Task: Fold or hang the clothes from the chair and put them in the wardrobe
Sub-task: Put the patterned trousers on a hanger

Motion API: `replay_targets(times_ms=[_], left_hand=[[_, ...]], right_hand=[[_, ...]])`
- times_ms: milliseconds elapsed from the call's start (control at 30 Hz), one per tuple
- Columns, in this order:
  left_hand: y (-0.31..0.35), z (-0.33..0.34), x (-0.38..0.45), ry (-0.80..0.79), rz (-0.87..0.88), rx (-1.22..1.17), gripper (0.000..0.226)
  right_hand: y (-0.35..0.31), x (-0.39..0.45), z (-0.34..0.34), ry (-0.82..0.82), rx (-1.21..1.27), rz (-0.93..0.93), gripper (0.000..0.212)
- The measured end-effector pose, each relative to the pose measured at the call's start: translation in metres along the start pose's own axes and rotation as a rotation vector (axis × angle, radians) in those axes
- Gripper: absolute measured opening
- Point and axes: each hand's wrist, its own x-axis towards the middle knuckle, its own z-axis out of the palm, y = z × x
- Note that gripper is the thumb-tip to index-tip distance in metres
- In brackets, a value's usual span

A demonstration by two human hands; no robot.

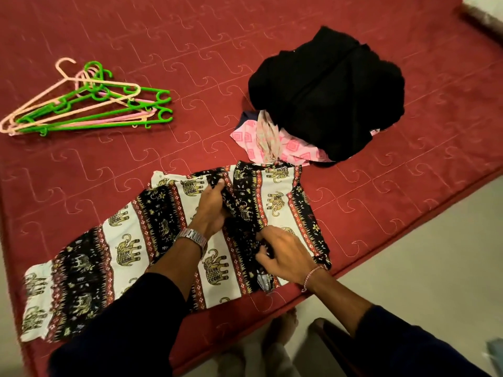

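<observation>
Elephant-print trousers (128, 248) in black, white and red lie spread on the red bed (245, 50) near its front edge. My left hand (213, 205), with a metal watch on the wrist, grips a black fold of the cloth near the waist. My right hand (285, 251) pinches the same dark fold lower down, close to the edge of the bed. Behind the trousers sits a heap of clothes: a black garment (329, 93) on top of a pink patterned one (294, 148).
Several plastic hangers (89, 102), green and pink, lie in a bunch at the left of the bed. A pale pillow corner (487, 9) shows at the top right. Pale floor (422, 254) lies to the right, with my feet below the bed's edge.
</observation>
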Motion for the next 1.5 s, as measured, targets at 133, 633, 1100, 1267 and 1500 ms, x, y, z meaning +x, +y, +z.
replay_targets(times_ms=[133, 633, 1100, 1267, 1500], left_hand=[[0.006, -0.001, 0.009, 0.065, -0.030, 0.070, 0.051], [0.009, -0.002, 0.011, 0.294, 0.890, 1.457, 0.042], [0.045, -0.018, 0.008, 0.200, 0.620, 0.777, 0.020], [0.033, -0.032, 0.009, 0.333, 0.516, 0.903, 0.022], [0.008, -0.044, 0.001, 0.537, 0.454, 0.926, 0.044]], right_hand=[[-0.004, -0.010, -0.010, 0.081, 0.058, -0.068, 0.012], [-0.006, -0.013, 0.003, -0.073, -0.216, 0.029, 0.039], [0.000, -0.026, -0.014, -0.143, -0.027, -0.060, 0.023], [-0.009, -0.015, 0.002, -0.341, -0.184, -0.041, 0.031], [0.001, -0.010, 0.005, 0.063, -0.171, 0.205, 0.042]])
